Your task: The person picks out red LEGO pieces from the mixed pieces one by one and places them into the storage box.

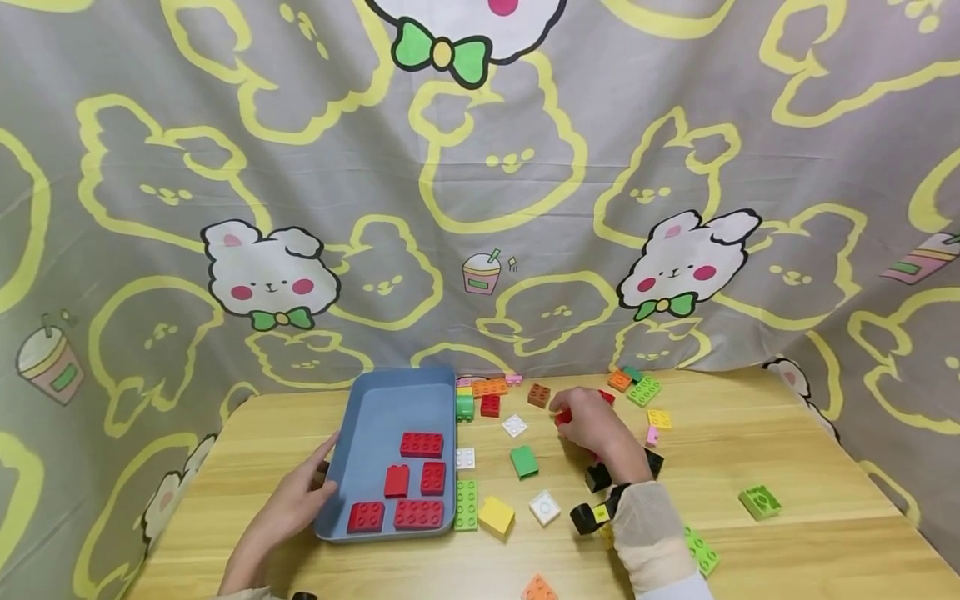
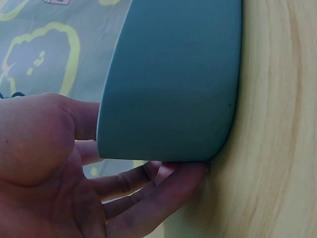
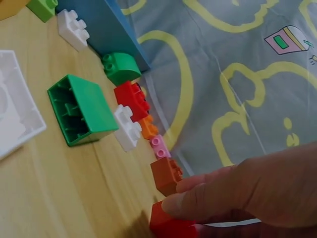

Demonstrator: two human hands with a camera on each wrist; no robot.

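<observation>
My left hand [image 1: 294,498] grips the left side wall of a blue tray [image 1: 375,408]. In the left wrist view, the thumb passes over the rim of the tray [image 2: 168,99] and the fingers lie along its outer side. Several red bricks [image 1: 422,444] lie inside the tray. Right of it, my right hand [image 1: 597,427] pinches a red brick [image 3: 166,220] between thumb and fingers, low over the table. A brown brick [image 1: 538,395] stands close beside that hand. Another red brick [image 1: 607,397] is partly hidden behind the hand.
Loose bricks lie right of the tray, among them a green one [image 1: 524,462], a yellow one [image 1: 497,517] and a white one [image 1: 544,507]. Black bricks [image 1: 597,477] sit under the right forearm. A patterned cloth [image 1: 480,333] hangs along the table's back edge.
</observation>
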